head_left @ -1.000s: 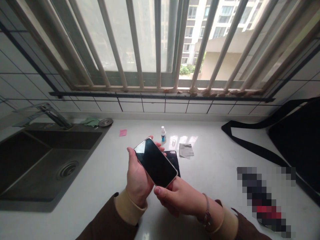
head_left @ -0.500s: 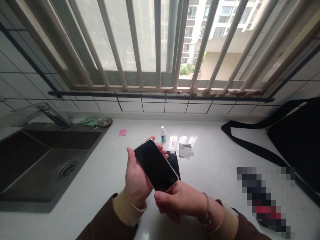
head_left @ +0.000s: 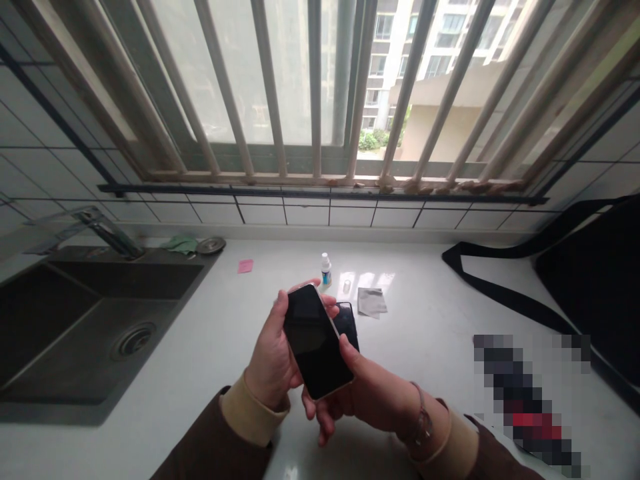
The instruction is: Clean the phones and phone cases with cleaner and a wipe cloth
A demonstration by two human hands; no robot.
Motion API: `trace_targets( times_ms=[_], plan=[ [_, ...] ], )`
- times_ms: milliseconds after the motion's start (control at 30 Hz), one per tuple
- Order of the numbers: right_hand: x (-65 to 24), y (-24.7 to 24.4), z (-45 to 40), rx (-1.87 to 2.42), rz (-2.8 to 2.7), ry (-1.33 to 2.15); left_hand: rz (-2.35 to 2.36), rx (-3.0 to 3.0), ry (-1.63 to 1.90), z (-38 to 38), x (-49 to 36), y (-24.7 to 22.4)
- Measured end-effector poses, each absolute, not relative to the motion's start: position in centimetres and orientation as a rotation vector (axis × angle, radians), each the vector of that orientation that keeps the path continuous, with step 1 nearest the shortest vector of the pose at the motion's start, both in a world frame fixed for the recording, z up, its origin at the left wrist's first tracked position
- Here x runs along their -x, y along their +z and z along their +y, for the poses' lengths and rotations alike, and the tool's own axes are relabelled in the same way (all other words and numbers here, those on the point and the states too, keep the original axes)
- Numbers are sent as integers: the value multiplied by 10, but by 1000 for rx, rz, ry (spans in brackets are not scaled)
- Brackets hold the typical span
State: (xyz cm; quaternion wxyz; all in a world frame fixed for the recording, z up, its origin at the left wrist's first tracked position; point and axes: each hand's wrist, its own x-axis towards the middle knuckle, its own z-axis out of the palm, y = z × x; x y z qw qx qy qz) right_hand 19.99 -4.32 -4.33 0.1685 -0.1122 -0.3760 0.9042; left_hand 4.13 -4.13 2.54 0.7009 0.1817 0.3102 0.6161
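Note:
A smartphone [head_left: 319,347] with a dark screen is held tilted above the counter, its screen facing me. My left hand [head_left: 270,360] wraps round its left side, thumb on the upper left edge and fingertips showing past the far right edge. At the lower right, my right hand [head_left: 373,390] grips it, thumb on the right edge and fingers under the bottom end. Behind the phone lies a black, glossy flat object [head_left: 347,320], partly hidden. Just beyond stand a small white bottle [head_left: 326,270] and a small clear cap [head_left: 347,287], with a folded grey cloth [head_left: 371,301] to their right.
A pink paper note [head_left: 245,267] lies on the white counter [head_left: 210,347]. To the left is a dark sink [head_left: 85,340] with a faucet [head_left: 110,233], a green cloth [head_left: 179,244] and a drain strainer [head_left: 211,245]. A black bag [head_left: 595,267] and its strap occupy the right.
The phone has shifted slightly right and turned more upright. My right thumb has moved from the bottom corner up onto the right edge, and the right fingers now show below the phone.

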Motion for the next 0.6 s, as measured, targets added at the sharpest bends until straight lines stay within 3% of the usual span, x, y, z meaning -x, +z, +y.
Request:
trace_targets(
  times_ms=[233, 600],
  plan=[
    [-204, -39, -40, 402, -1109, 2535, 857, -444, 1518, -30, -30, 28],
    [-206, -39, -39, 645, -1165, 2289, 1132, -994, 1386, -28, -32, 17]
  ],
)
